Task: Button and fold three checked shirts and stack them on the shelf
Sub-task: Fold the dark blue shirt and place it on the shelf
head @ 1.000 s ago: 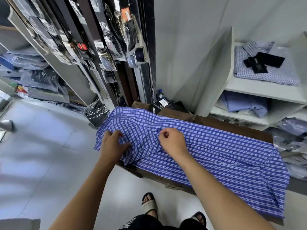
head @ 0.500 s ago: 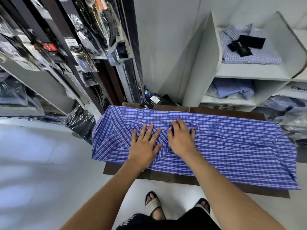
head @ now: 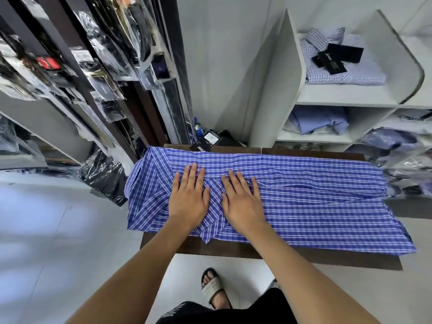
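Note:
A blue and white checked shirt (head: 304, 206) lies spread lengthwise across a low brown table (head: 327, 258), with a sleeve folded in over its left part. My left hand (head: 189, 197) lies flat on the folded sleeve, fingers straight. Close beside it, my right hand (head: 240, 202) presses flat on the shirt's middle. A folded light checked shirt (head: 364, 73) with black tags on top lies on the upper level of the white shelf (head: 346, 95) at the back right.
Folded pale blue shirts (head: 318, 120) fill the lower shelf level. Bagged garments (head: 397, 146) pile up at the right. Dark racks of packaged clothes (head: 98, 73) stand on the left, a black plastic bag (head: 102, 178) at their foot. My sandalled foot (head: 214, 287) stands before the table.
Both hands went from pinching the shirt fabric to lying flat with straight fingers. They now press side by side on the shirt, slightly apart.

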